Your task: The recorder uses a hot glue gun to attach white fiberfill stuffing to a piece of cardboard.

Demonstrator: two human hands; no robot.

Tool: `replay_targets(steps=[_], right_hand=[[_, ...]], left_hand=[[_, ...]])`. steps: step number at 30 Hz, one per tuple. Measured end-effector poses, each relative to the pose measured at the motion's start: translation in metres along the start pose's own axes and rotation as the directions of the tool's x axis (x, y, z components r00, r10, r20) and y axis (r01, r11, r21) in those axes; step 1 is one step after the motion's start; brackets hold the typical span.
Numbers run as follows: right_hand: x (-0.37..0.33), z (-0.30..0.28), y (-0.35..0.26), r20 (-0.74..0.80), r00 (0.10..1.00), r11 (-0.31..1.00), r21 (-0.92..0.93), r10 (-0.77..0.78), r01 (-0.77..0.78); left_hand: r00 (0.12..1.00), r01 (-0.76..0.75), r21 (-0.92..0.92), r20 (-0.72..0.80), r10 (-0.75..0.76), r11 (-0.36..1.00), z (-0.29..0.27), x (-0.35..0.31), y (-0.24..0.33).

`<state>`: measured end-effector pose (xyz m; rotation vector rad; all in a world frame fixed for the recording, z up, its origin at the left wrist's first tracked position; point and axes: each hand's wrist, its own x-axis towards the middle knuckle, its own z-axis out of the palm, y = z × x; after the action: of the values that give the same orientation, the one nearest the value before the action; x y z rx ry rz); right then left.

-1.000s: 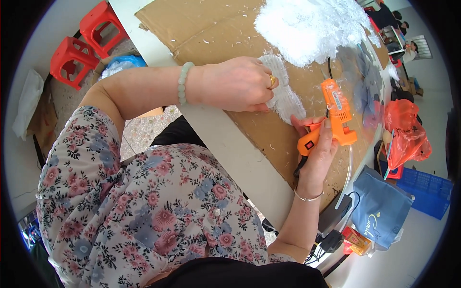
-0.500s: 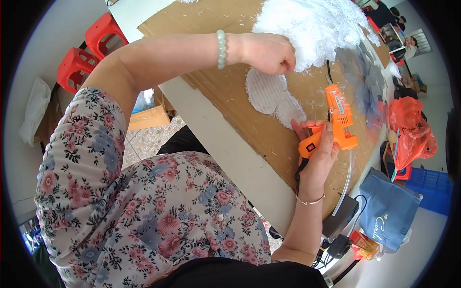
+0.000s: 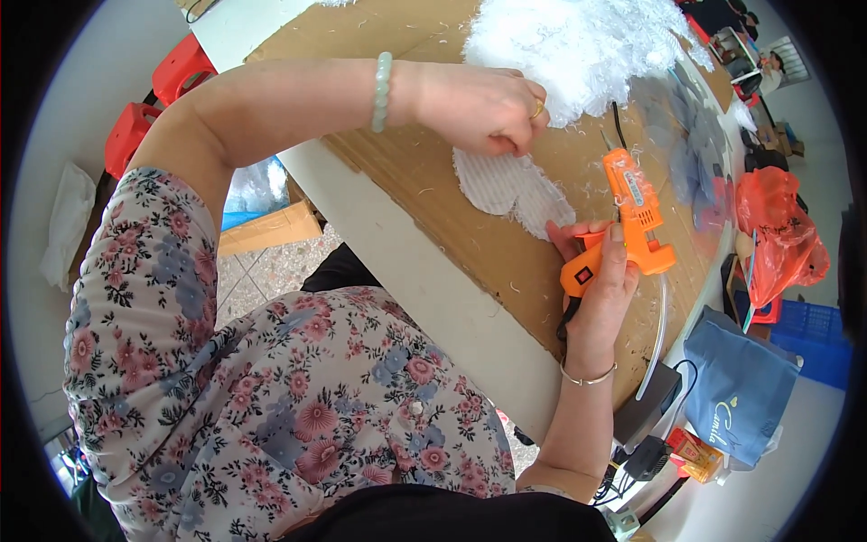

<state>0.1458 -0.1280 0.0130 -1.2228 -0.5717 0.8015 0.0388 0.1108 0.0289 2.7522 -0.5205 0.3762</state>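
My right hand (image 3: 602,294) is wrapped round the handle of an orange hot glue gun (image 3: 639,203), whose nozzle points away from me. A clear glue stick (image 3: 657,339) trails out of the gun's back end. Under and beside my left hand (image 3: 495,110) lies a flat, white ribbed fabric piece (image 3: 510,191) with frayed edges and rounded lobes. That hand is closed, fingertips bent down over the piece's far part; whether they pinch anything is hidden. Just beyond is a heap of fluffy white shredded strands (image 3: 560,50). Everything rests on a brown cardboard sheet (image 3: 388,167).
Grey translucent sheets (image 3: 691,135) lie right of the heap. Along the right edge are a red plastic bag (image 3: 772,230), a blue bag (image 3: 736,384), a black adapter (image 3: 647,459) with cables and a yellow-red packet (image 3: 694,454). Red stools (image 3: 181,68) stand at left beside the table.
My left hand has drawn back from the heap toward me and the left, and now covers the far part of the fabric piece. My right hand keeps the glue gun nearly in place.
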Motion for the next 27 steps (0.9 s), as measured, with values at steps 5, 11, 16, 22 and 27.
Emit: replay_targets(steps=[5, 11, 16, 22, 27], right_hand=[[-0.003, -0.003, 0.0, -0.009, 1.0, 0.999, -0.038, 0.01, -0.01], [-0.006, 0.0, 0.001, -0.022, 1.0, 0.999, -0.051, 0.011, -0.012], [-0.007, -0.004, 0.003, -0.032, 0.999, 1.0, -0.03, 0.008, -0.009], [-0.005, -0.012, 0.003, -0.033, 0.999, 0.999, -0.033, 0.008, -0.009], [-0.006, -0.016, 0.004, -0.052, 0.999, 1.0, -0.025, 0.008, -0.009]], left_hand=[[0.999, -0.019, 0.092, 0.03, 0.017, 0.996, 0.0, -0.011, 0.019], [0.965, 0.242, -0.036, -0.098, -0.244, 0.97, 0.013, -0.014, 0.02], [0.986, 0.167, 0.1, -0.025, -0.165, 0.981, 0.016, -0.006, 0.029], [0.998, 0.04, 0.18, -0.059, -0.03, 0.983, 0.012, -0.007, 0.04], [0.975, 0.079, 0.072, -0.215, -0.062, 0.994, 0.024, 0.005, 0.037]])
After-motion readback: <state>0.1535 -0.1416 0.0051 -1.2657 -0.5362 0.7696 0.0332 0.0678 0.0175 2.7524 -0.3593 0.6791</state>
